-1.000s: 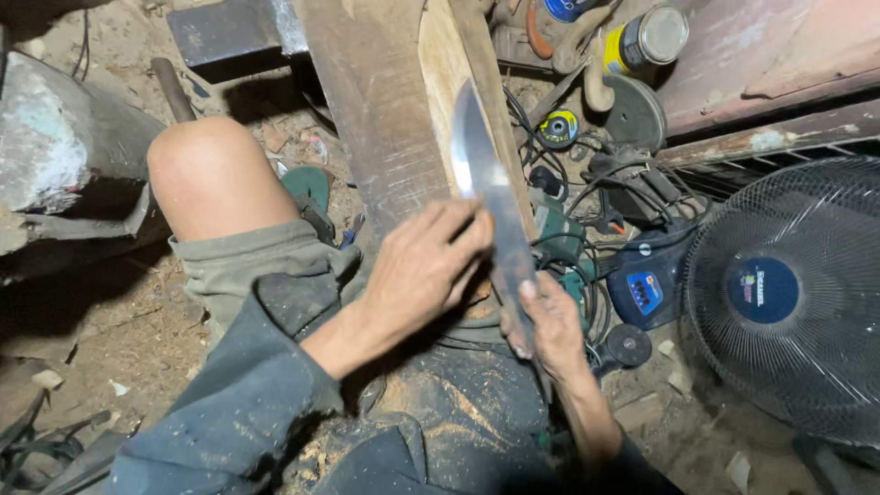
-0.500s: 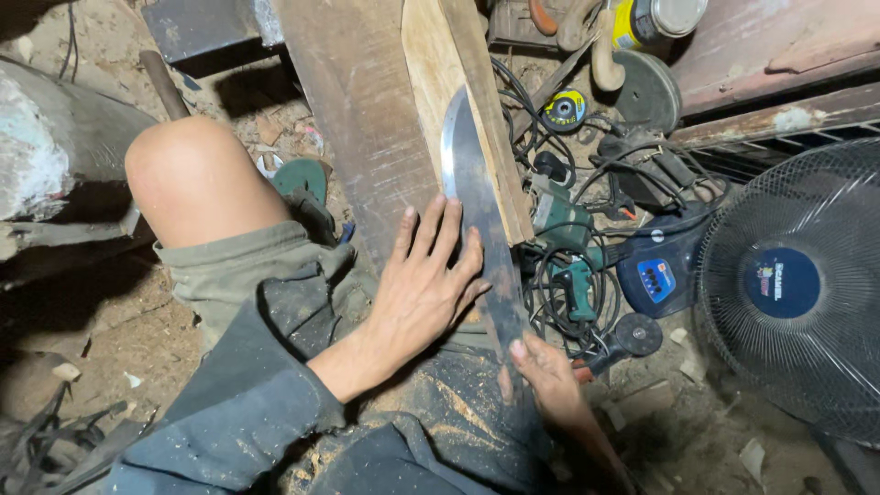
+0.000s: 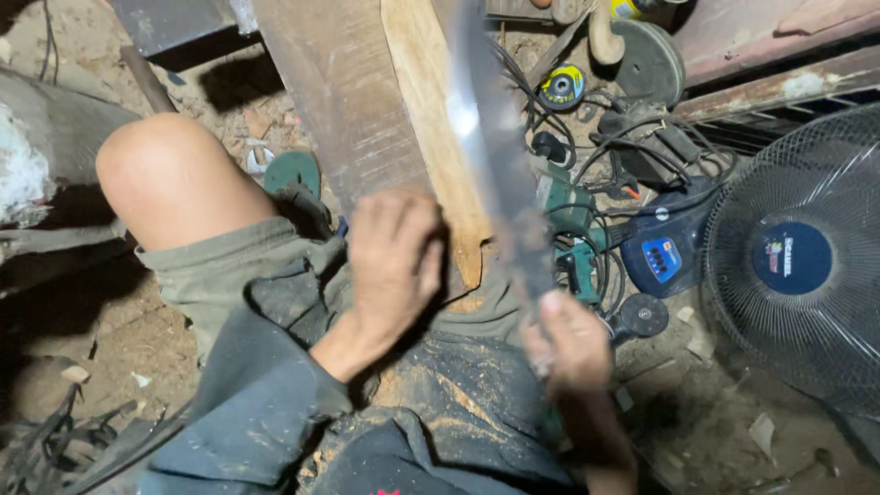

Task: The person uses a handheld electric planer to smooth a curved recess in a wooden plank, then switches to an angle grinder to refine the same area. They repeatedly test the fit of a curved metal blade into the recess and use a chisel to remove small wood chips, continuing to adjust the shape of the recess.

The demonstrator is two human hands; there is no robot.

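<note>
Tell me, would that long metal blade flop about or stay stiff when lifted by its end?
Probably stiff: the blade stands out straight from the right hand without sagging. Its shiny, smooth face looks slippery, so a grip there might slide. It seems fairly light, since one hand holds it up while the left hand rests on the plank.
</note>
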